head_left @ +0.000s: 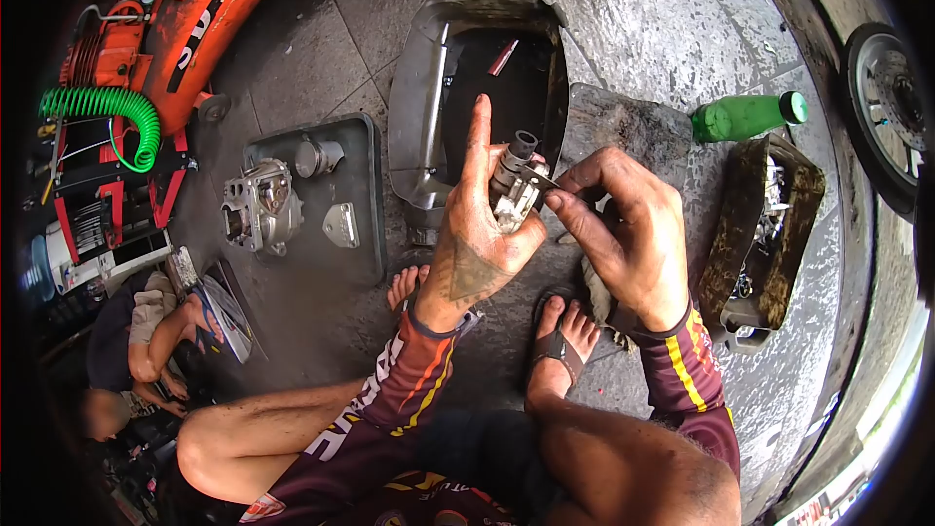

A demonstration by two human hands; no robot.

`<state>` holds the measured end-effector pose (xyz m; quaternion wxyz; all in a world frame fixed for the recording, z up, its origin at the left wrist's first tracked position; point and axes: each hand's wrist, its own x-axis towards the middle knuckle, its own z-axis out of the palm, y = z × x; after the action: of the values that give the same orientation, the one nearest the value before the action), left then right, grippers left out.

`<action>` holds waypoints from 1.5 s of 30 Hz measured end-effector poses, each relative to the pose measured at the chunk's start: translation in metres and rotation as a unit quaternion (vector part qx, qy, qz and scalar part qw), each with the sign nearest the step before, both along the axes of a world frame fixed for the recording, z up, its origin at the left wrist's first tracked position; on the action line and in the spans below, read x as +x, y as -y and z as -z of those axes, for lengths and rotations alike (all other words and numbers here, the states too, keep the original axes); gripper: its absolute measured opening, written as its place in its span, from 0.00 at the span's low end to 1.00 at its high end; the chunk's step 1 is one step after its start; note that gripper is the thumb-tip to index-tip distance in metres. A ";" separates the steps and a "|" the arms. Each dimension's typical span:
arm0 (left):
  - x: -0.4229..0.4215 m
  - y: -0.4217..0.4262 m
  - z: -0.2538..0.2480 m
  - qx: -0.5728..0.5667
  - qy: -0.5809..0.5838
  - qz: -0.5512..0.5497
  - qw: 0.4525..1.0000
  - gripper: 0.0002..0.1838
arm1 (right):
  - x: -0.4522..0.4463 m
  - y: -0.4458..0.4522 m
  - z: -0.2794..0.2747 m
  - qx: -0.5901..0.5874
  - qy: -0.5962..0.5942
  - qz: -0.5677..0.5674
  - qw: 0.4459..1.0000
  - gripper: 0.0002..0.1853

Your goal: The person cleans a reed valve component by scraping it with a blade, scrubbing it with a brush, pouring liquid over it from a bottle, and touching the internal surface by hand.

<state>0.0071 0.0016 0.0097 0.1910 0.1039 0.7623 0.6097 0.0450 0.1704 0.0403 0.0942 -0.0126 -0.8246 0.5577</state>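
My left hand [472, 248] is wrapped round a small metal carburetor [514, 200] with a dark round neck at its top. The index finger of that hand points straight up, away from the part. Against the carburetor's right side, my right hand [628, 224] pinches with thumb and forefinger. A thin dark piece shows at those fingertips, too small to name. Just beyond the hands lies a dark, deep pan [414, 88] holding a red slim object [504, 57].
Left, a grey tray [366, 234] bears an engine casting [268, 206] and a piston [318, 158]. An orange compressor [209, 19] and green coiled hose [107, 109] stand farther left. Right are a green bottle [735, 119], grimy parts box [794, 234] and wheel [888, 102]. Another person [146, 351] sits lower left.
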 end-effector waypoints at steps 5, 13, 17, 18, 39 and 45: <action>0.000 0.002 -0.001 -0.017 -0.012 0.004 1.000 0.57 | 0.000 0.001 0.001 0.057 -0.021 -0.001 0.998 0.06; 0.000 0.005 0.012 -0.002 -0.040 -0.011 0.999 0.58 | 0.006 0.010 0.005 0.054 -0.058 -0.050 0.996 0.08; 0.002 0.002 0.008 0.010 -0.052 -0.013 0.999 0.59 | 0.001 0.006 0.010 -0.036 -0.019 -0.025 0.999 0.06; 0.002 0.002 0.002 -0.002 -0.036 -0.007 0.999 0.57 | -0.002 0.006 0.009 -0.034 0.002 0.035 0.999 0.06; -0.005 0.003 0.011 0.138 -0.184 0.044 0.972 0.61 | -0.002 -0.012 -0.002 -0.045 0.094 0.028 0.994 0.07; -0.007 0.003 0.011 0.136 -0.218 0.068 0.964 0.61 | 0.005 -0.017 -0.016 -0.177 0.099 -0.053 0.978 0.06</action>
<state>0.0000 -0.0010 -0.0017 0.0453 0.3103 0.6865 0.6560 0.0504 0.1877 0.0559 -0.0216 -0.0401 -0.7177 0.6948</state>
